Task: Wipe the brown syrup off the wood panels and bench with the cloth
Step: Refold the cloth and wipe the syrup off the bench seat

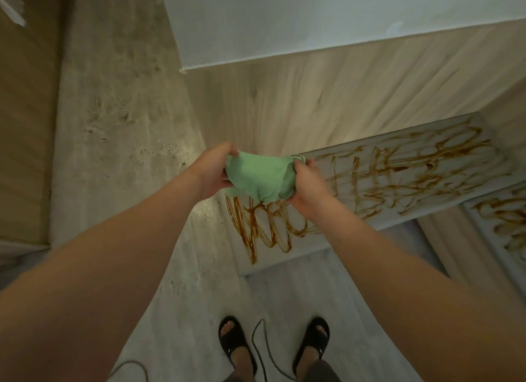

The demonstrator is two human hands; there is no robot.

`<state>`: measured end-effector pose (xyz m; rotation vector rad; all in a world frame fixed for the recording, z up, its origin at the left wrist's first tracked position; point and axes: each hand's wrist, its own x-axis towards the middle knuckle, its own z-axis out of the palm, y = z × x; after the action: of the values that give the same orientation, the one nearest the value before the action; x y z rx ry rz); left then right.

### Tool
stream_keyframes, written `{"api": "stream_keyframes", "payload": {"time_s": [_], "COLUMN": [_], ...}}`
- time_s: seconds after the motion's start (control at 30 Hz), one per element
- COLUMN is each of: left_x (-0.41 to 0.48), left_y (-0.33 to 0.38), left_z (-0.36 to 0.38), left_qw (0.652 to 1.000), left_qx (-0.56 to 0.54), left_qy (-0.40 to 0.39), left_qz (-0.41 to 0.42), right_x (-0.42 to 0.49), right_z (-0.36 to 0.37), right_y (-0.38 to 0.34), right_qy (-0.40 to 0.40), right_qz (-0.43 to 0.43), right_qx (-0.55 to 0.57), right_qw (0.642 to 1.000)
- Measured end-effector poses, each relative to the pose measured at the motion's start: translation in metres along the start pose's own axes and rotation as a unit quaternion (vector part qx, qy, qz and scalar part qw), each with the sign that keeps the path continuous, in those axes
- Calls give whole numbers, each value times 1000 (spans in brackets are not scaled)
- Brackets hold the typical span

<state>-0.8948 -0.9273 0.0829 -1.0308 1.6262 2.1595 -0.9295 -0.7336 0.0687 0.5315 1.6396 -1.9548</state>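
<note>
Cloth (260, 178), green, bunched: gripped at its left end by left hand (212, 172), at its right end by right hand (308, 188), held above tabletop (455, 208) scribbled with brown syrup (378, 179); black sandals (233, 341) on floor (287, 299).

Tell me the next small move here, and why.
Probably lower the green cloth onto the nearest syrup loops on the bench and begin wiping. The left hand and right hand both hold it bunched, apparently clear of the surface, and the brown scribbles below look unsmeared, so no wiping seems to have started.
</note>
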Motion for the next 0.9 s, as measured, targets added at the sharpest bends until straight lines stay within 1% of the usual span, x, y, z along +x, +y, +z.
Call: {"api": "stream_keyframes", "payload": {"time_s": [0.1, 0.17, 0.27, 0.3, 0.33, 0.43, 0.47, 0.53, 0.57, 0.7, 0.83, 0.9], "left_x": [14, 25, 44, 53, 60, 87, 96, 116, 124, 171, 222, 249], "left_y": [-24, -44, -75, -86, -96, -128, -138, -158, -164, -182, -191, -198], "left_z": [-7, -14, -26, -32, -37, -53, -57, -63, -64, -74, -86, -91], "left_qw": [998, 997, 997, 994, 990, 977, 975, 969, 965, 951, 941, 932], "left_qx": [30, 42, 75, 107, 143, 210, 221, 241, 255, 278, 273, 283], "left_qy": [50, 65, 18, 5, -5, -10, -7, 9, 17, 53, 87, 102], "left_qz": [4, -2, 6, 9, 15, 18, 24, 46, 59, 123, 180, 201], "right_x": [9, 19, 36, 44, 52, 81, 91, 117, 128, 180, 231, 257], "right_z": [2, 1, -1, -2, -4, -12, -14, -12, -10, 6, 19, 24], "right_y": [17, 34, 58, 68, 78, 111, 121, 144, 151, 171, 188, 197], "right_qy": [29, 18, -53, -81, -100, -143, -148, -159, -167, -169, -143, -136], "right_qz": [-46, -60, -60, -64, -76, -114, -135, -181, -201, -256, -308, -310], "right_qx": [-52, -110, -240, -295, -360, -559, -595, -629, -629, -599, -551, -532], "right_qw": [997, 992, 967, 950, 924, 809, 779, 739, 732, 739, 762, 776]}}
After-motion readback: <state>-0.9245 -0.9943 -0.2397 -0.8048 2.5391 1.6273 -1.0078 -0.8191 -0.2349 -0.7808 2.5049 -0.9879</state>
